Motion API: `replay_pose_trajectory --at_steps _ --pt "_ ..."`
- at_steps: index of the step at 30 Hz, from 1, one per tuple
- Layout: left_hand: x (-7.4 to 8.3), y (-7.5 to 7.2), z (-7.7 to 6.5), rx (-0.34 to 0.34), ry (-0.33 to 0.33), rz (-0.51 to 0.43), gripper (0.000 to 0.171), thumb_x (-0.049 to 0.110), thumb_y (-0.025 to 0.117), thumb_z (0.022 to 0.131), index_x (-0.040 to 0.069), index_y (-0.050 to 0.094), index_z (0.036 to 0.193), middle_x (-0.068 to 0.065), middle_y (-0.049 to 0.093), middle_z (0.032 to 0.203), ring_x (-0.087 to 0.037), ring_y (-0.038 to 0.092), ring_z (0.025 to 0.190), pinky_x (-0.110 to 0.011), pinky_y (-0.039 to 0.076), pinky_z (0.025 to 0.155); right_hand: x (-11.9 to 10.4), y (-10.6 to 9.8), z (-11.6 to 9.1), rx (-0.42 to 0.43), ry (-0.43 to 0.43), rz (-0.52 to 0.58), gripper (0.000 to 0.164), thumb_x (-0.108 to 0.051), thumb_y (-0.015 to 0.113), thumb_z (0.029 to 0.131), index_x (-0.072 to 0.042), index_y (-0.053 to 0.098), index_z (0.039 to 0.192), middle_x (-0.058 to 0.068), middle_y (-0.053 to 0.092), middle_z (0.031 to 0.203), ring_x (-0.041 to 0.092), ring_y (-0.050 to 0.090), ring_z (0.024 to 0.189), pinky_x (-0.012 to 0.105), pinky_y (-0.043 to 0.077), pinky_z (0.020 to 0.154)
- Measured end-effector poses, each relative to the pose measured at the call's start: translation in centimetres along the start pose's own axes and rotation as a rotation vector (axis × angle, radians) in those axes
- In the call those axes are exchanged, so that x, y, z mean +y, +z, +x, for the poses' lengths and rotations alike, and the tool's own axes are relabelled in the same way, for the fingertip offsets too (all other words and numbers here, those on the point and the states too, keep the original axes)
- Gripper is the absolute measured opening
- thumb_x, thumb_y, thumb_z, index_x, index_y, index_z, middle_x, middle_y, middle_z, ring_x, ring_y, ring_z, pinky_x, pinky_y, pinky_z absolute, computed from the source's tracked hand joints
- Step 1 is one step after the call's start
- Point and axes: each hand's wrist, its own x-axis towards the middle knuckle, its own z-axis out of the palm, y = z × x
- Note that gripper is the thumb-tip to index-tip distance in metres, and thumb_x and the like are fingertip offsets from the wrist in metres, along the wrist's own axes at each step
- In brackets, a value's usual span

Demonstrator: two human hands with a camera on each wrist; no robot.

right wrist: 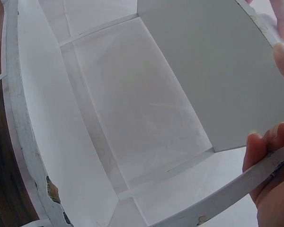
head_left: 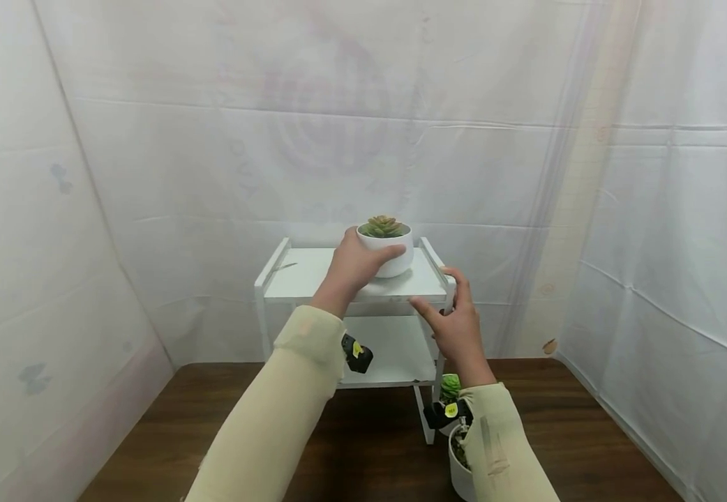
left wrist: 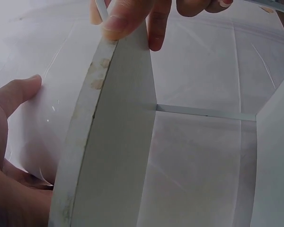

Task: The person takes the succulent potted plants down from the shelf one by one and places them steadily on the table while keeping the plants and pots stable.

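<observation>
My left hand (head_left: 352,266) grips a white round pot (head_left: 403,264) holding a green, reddish-tipped succulent (head_left: 382,226), over the top shelf of a white two-tier rack (head_left: 301,286). Its thumb lies across the pot's near side; the far fingers are hidden. Whether the pot's base touches the shelf I cannot tell. My right hand (head_left: 458,328) holds the rack's front right corner, thumb on the shelf's front edge. In the right wrist view its fingers (right wrist: 255,151) curl round the rack's side post. The left wrist view shows the pot (left wrist: 40,125) beside the shelf edge.
On the brown wooden table (head_left: 564,432), a potted green succulent (head_left: 451,388) stands by the rack's right leg. A second white pot (head_left: 462,480) is partly behind the right sleeve. The lower shelf (head_left: 395,348) lies beneath; pale sheets (head_left: 181,174) hang around.
</observation>
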Motion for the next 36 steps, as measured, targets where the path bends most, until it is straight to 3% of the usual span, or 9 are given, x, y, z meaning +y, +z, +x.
replay_pose_trajectory --at_steps 7,16,26,36 --pt "0.0 -0.7 -0.4 0.004 -0.008 0.012 0.101 0.056 0.075 0.075 0.012 0.027 0.151 -0.008 0.047 0.143 -0.024 0.05 0.126 -0.043 0.044 0.105 0.0 0.0 0.0 0.0 -0.005 -0.005 0.076 -0.049 0.074 0.082 -0.042 0.029 0.143 0.014 0.055 0.126 0.033 0.061 0.09 0.032 0.052 0.057" --pt "-0.2 -1.6 -1.2 -0.019 0.031 0.009 0.1 0.057 0.076 0.074 0.013 0.028 0.15 -0.006 0.049 0.141 -0.022 0.052 0.123 -0.042 0.045 0.102 0.0 0.0 0.1 0.003 -0.001 -0.008 0.076 -0.051 0.073 0.082 -0.043 0.029 0.143 0.014 0.055 0.125 0.032 0.061 0.089 0.032 0.052 0.057" --pt "-0.5 -2.9 -2.6 -0.037 0.011 0.01 0.096 0.058 0.076 0.073 0.019 0.032 0.148 -0.003 0.054 0.135 -0.02 0.055 0.118 -0.042 0.047 0.099 -0.1 0.3 0.1 -0.003 -0.005 0.013 0.077 -0.05 0.074 0.082 -0.041 0.029 0.144 0.014 0.055 0.127 0.031 0.06 0.09 0.032 0.052 0.059" --pt "-0.4 -4.0 -3.7 -0.051 0.021 0.058 0.102 0.063 0.074 0.072 0.021 0.026 0.152 -0.003 0.05 0.141 -0.022 0.052 0.123 -0.044 0.045 0.102 -0.1 0.3 0.0 -0.015 0.008 0.028 0.076 -0.049 0.074 0.083 -0.042 0.029 0.144 0.014 0.054 0.126 0.032 0.06 0.089 0.032 0.051 0.059"
